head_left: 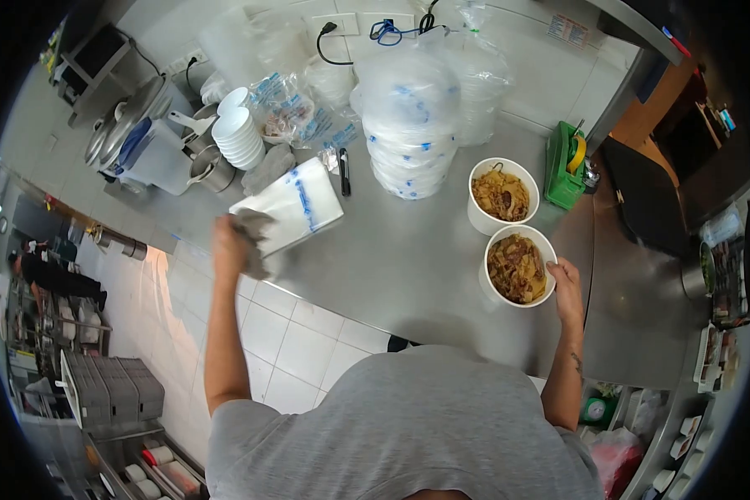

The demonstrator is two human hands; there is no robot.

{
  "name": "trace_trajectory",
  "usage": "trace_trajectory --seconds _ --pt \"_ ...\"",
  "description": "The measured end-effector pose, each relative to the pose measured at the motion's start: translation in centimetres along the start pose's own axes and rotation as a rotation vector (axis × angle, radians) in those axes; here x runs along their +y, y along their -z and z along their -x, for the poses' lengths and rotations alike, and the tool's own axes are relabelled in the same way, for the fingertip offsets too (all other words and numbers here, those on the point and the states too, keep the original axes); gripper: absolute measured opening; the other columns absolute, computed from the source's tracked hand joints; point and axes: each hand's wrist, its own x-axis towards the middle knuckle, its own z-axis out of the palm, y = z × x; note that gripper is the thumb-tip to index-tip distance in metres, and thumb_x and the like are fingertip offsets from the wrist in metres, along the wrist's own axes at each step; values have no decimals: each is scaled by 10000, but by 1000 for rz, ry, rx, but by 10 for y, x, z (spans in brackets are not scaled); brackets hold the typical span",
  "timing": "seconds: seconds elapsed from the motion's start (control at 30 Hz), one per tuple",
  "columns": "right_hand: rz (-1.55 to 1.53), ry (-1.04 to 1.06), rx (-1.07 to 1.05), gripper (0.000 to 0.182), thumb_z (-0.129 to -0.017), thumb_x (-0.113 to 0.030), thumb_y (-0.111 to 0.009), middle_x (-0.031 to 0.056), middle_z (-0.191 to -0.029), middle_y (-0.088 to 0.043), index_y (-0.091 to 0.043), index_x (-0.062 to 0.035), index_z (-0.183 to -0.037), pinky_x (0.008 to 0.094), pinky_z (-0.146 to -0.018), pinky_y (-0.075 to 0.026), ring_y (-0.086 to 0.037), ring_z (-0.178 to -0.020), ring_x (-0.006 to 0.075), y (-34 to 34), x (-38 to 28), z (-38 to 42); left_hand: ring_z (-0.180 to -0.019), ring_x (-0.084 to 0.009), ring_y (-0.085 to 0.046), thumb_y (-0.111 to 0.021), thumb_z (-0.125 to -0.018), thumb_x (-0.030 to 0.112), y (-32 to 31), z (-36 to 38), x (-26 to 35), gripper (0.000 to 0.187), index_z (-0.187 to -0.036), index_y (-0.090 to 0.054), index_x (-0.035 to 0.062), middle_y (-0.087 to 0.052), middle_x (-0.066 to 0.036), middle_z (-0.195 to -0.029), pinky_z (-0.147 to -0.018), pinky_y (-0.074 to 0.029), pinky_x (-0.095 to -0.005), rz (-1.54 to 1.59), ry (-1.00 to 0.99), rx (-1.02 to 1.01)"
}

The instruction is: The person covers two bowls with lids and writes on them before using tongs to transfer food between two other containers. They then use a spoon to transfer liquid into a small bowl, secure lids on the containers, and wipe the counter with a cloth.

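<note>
My left hand [228,247] is closed around a crumpled grey cloth [257,242], a little blurred, at the near left corner of a stack of white plastic bags [292,204] with blue print. With its thumb at the rim, my right hand [565,285] grips the side of a white takeaway bowl [493,292] filled with brownish noodle-like food. A second white bowl [481,218] of similar food stands just behind it, the two touching or nearly so. Both bowls are upright and without lids on the steel counter [392,267].
Plastic-wrapped stacked lids or bowls [412,125] stand at the back. White cups [238,137], pots [212,171] and a black marker [344,171] are at the left. A green tape dispenser [565,167] sits behind the bowls. Far left, another person [62,275] works apart.
</note>
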Motion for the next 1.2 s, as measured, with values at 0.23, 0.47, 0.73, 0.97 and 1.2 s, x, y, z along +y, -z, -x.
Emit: trace_trajectory --seconds 0.23,0.47,0.73,0.97,1.2 --pt "-21 2 -83 185 -873 -164 -526 -24 -718 -543 -599 -2 -820 217 -633 -396 -484 -682 70 -42 -12 -6 -942 -371 -569 -591 -757 59 -46 -134 -10 291 -1046 -622 72 -604 -166 -998 -804 -459 -443 112 -317 -21" --pt "-20 -22 -183 210 -887 -183 -525 -18 -753 -568 -617 5 -873 226 -659 -415 -507 -714 73 -73 -27 -11 -954 -381 -569 -566 -781 86 -161 -164 6 297 -1074 -595 49 -608 -192 -983 -806 -454 -464 -33 -175 -180" --pt "65 94 -380 235 -900 -203 -514 6 -726 -555 -597 11 -854 246 -649 -419 -498 -706 87 -92 -25 -36 -828 -254 -588 -532 -854 75 -18 -167 101 268 -1104 -575 -11 -639 -153 -997 -786 -456 -317 826 -13 34" --pt "133 232 -570 292 -908 -239 -500 54 -663 -521 -561 29 -813 293 -605 -406 -476 -642 120 -133 -45 -57 -1015 -226 -580 -559 -847 2 -71 -36 228 294 -1140 -583 14 -582 -112 -1099 -882 -450 -306 1080 -291 -572" --pt "149 322 -299 313 -883 -241 -502 178 -615 -456 -497 44 -755 374 -580 -376 -480 -580 223 -153 -33 -55 -1022 -222 -563 -488 -878 -25 -50 16 237 254 -1103 -601 13 -593 -106 -1082 -885 -434 -301 933 -197 -579"
